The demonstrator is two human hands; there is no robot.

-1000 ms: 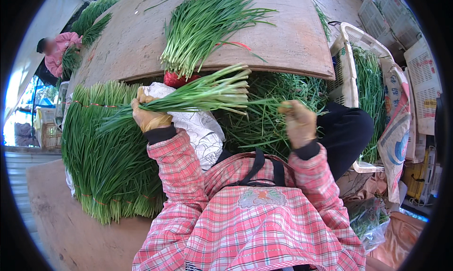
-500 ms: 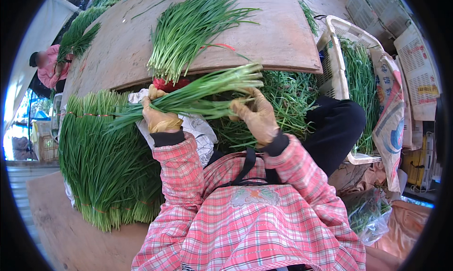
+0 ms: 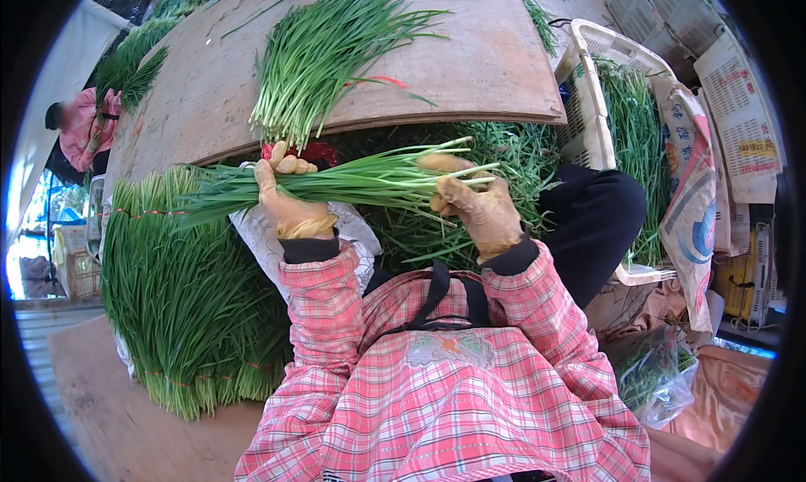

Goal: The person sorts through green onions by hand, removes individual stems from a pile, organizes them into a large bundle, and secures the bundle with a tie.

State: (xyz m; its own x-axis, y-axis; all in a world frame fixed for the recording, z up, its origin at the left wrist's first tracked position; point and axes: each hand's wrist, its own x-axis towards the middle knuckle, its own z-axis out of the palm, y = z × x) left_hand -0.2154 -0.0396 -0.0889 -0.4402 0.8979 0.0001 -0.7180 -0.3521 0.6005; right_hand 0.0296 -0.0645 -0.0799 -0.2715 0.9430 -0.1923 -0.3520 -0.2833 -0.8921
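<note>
A loose bunch of garlic chives [image 3: 369,173] lies across my lap, pale stem ends to the right and green tips to the left. My gloved left hand [image 3: 290,198] is closed around its leafy part. At the stem end, the fingers of my gloved right hand [image 3: 478,209] are bent and pinch at a few stems; some fingers are blurred. Beyond, a larger pile of chives [image 3: 323,58] rests on the wooden board [image 3: 495,62], beside a red strip [image 3: 382,81]. To my left stand tied bundles of chives [image 3: 180,293], packed side by side with bands around them.
Loose green leaves [image 3: 520,150] fill the space beneath the board's near edge. At right is a white plastic crate [image 3: 592,96] of greens, with a printed sack [image 3: 688,196] over its side. Another person in pink [image 3: 84,129] sits at far left. A clear plastic bag [image 3: 667,385] lies lower right.
The bunch has tipped from slanting up at the right to nearly level, its stems more spread. My right hand has moved slightly right along the stem ends.
</note>
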